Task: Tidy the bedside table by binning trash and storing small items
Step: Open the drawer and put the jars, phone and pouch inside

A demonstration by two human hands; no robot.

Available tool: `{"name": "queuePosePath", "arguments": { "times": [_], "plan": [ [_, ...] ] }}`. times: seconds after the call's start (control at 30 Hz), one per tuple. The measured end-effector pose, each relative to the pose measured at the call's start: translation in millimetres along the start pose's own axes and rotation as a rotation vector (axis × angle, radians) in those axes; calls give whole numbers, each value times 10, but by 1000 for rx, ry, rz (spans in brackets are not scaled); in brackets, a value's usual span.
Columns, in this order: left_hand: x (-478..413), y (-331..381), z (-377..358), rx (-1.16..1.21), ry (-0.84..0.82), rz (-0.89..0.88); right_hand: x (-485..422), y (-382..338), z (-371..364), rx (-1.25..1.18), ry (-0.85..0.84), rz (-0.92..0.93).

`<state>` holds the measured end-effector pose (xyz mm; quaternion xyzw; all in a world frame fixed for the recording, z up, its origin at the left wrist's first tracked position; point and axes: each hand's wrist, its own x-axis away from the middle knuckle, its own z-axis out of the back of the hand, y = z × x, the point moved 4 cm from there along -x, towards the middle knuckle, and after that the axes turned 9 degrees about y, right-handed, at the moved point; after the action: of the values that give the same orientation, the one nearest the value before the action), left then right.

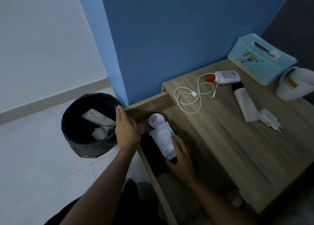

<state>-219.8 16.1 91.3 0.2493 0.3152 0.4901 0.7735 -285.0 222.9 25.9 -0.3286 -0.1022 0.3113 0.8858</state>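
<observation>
The bedside table's drawer [147, 158] is pulled out on the left side. Inside it lies a white wet-wipes pack [164, 139], and my right hand [181, 158] grips its near end. A small round white jar [156, 120] sits just beyond the pack in the drawer. My left hand [126, 130] rests flat with fingers apart on the drawer's far left edge, holding nothing. On the wooden tabletop [237, 150] lie a white cable [192, 94], a white bottle with a red cap [224, 77], a white tube with a black cap [244, 102] and a white charger plug [270, 120].
A black-lined bin [85, 139] stands on the floor left of the table, holding a white box and other trash. A light blue tissue box [260, 61] and a white cap [295, 83] sit at the table's back right. Blue wall behind.
</observation>
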Motion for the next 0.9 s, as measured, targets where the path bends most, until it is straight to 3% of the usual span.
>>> {"name": "queuePosePath", "arguments": {
  "times": [0.47,0.7,0.8,0.9],
  "plan": [
    [-4,-34,-5,19,20,2,9,442,-379,303,-191,36],
    [3,-67,-11,24,17,3,18,219,-202,274,-277,-13],
    [14,-72,-14,28,10,10,22,-271,123,183,-223,102],
    [10,-32,15,41,-26,5,69,-710,682,82,-44,278]
  ]
}}
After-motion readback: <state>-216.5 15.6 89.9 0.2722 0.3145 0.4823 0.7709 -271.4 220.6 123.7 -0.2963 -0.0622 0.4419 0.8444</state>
